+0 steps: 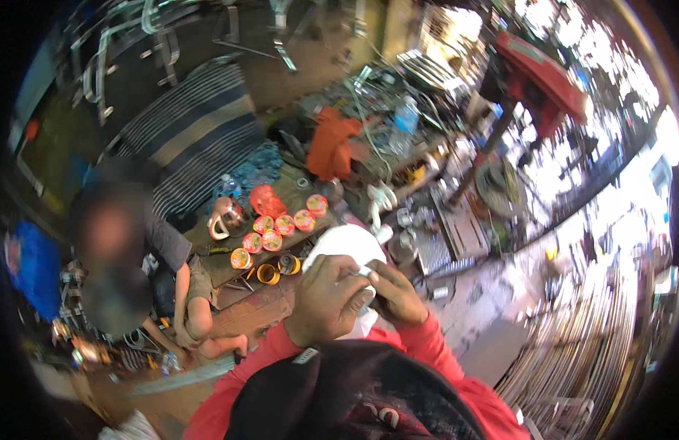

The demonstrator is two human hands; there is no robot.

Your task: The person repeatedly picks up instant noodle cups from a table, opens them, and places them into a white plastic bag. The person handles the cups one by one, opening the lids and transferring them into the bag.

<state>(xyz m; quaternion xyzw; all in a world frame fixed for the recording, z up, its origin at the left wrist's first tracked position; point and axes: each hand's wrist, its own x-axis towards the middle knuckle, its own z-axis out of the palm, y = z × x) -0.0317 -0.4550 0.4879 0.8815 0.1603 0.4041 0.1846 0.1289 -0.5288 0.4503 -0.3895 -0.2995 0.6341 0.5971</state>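
My left hand (328, 299) and my right hand (396, 295) are close together in front of my chest, fingers bent inward. Between their fingertips is a small white piece (366, 272), too small to name. Just beyond and beneath the hands shows a smooth, rounded white thing (345, 243); my hands cover much of it, and I cannot tell its kind. To the left of my left hand, several cups with red-rimmed lids (272, 240) stand grouped on a low wooden surface (233, 275). Two uncovered yellow cups (268, 273) with dark insides sit nearest to that hand.
A person (174, 271) sits low at the left. Beside the cups are a jug (225, 218) and a red plastic bag (266, 199). Orange cloth (332, 143) and a water bottle (405, 117) lie among clutter ahead. A red machine (541, 81) stands far right; long metal rods (581, 345) lie lower right.
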